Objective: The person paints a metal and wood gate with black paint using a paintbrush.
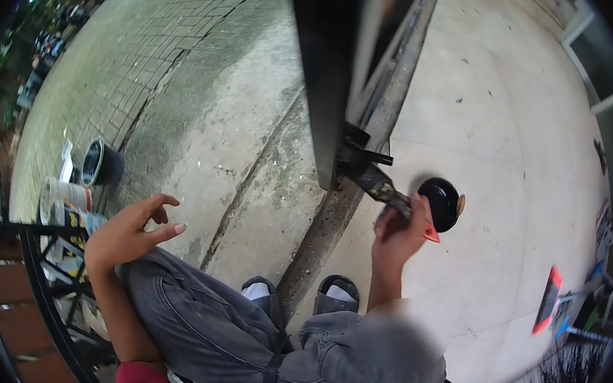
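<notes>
My right hand (400, 228) is closed around a paintbrush (395, 200), whose orange-red handle end sticks out below my fingers. The dark bristles are up at the lower corner of a black metal gate (325, 66), by a short black bar (375, 158) that juts out from it. Right beside this hand, a round container of black paint (439, 205) sits on the pale floor, a light brown edge showing at its right side. My left hand (139, 232) hangs loosely over my left knee, its fingers apart and nothing in them.
A metal floor track (324, 223) runs past my sandalled feet. On the left stand a dark bucket (102, 164), a white tub (67, 193) and a black metal railing (46, 287). A red-and-black flat object (547, 300) lies at the right.
</notes>
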A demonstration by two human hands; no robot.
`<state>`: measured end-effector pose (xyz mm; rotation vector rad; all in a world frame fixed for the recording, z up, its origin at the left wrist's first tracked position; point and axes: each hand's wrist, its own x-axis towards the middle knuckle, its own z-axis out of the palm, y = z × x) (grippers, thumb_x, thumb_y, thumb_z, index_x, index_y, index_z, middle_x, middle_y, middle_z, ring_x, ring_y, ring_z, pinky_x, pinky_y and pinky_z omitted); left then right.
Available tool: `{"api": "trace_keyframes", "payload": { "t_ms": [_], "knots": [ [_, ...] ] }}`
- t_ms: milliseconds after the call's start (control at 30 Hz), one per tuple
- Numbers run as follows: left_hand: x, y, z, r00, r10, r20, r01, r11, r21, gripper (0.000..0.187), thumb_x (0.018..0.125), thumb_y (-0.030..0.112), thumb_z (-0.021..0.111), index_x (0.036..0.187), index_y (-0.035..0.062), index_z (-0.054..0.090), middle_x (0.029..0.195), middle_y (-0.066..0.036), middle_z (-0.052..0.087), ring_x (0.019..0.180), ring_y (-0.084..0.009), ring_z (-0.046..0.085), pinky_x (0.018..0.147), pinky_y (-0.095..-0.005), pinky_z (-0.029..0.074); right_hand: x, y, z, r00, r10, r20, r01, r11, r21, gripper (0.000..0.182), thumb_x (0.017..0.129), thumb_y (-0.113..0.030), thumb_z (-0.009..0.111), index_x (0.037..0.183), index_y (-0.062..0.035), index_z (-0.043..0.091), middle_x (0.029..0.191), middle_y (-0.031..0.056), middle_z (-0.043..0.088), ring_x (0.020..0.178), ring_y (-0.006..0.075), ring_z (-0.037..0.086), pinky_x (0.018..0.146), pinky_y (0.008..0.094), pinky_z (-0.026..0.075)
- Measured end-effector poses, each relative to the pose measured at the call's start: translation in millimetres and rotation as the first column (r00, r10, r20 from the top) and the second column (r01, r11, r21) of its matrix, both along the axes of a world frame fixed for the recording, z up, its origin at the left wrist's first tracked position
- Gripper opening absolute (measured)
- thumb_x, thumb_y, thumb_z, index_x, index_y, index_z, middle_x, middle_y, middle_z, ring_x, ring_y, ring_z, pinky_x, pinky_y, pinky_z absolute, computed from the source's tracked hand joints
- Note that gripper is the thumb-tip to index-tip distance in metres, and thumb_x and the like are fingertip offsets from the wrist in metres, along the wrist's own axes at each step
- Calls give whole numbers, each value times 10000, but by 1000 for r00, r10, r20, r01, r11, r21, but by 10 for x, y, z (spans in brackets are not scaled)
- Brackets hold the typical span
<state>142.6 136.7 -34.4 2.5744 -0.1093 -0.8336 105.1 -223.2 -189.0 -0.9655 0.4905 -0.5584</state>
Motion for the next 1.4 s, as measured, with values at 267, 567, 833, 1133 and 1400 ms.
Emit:
{"api": "trace_keyframes", "payload": {
  "t_ms": [267, 567, 833, 1133, 1400],
  "knots": [
    [-505, 8, 35, 968, -157, 197, 170, 984, -51, 519, 880, 462, 685, 1207, 69, 596, 811, -99, 626, 813, -279, 621, 778, -373, 461, -511, 140, -350, 991, 23, 133, 69, 765, -641, 240, 989, -127, 491, 814, 26, 550, 610, 147, 621, 441, 169, 589, 394, 284, 428],
    [-535, 82, -42, 936, -213, 279, 258, 957, -135, 522, 848, 495, 713, 1164, 87, 634, 713, -44, 603, 747, -237, 607, 771, -360, 429, -520, 182, -55, 997, 27, -69, -73, 176, -982, 274, 1017, -161, 467, 954, 45, 638, 624, 125, 649, 483, 165, 618, 477, 278, 480],
    [-539, 157, -45, 932, -209, 295, 269, 946, -179, 522, 876, 516, 674, 1134, 65, 624, 706, -82, 625, 751, -281, 631, 760, -387, 448, -406, 267, -35, 1000, -14, 23, 25, 184, -983, 285, 1019, -179, 470, 932, 41, 628, 592, 112, 632, 472, 160, 602, 466, 263, 464],
    [-554, 172, -35, 935, -191, 300, 255, 948, -191, 527, 863, 518, 688, 1137, 72, 626, 717, -85, 629, 764, -285, 631, 767, -386, 445, -346, 284, -70, 989, 51, 139, 143, -81, -986, 237, 977, -99, 484, 889, 61, 635, 563, 108, 620, 445, 176, 607, 446, 292, 486],
    [-548, 144, 10, 946, -181, 267, 235, 954, -186, 520, 853, 507, 701, 1137, 77, 630, 730, -79, 631, 754, -277, 628, 764, -380, 442, -337, 2, -152, 997, 69, -38, -38, 6, -999, 244, 984, -123, 528, 843, 38, 646, 545, 100, 621, 446, 165, 602, 444, 290, 469]
  ]
}}
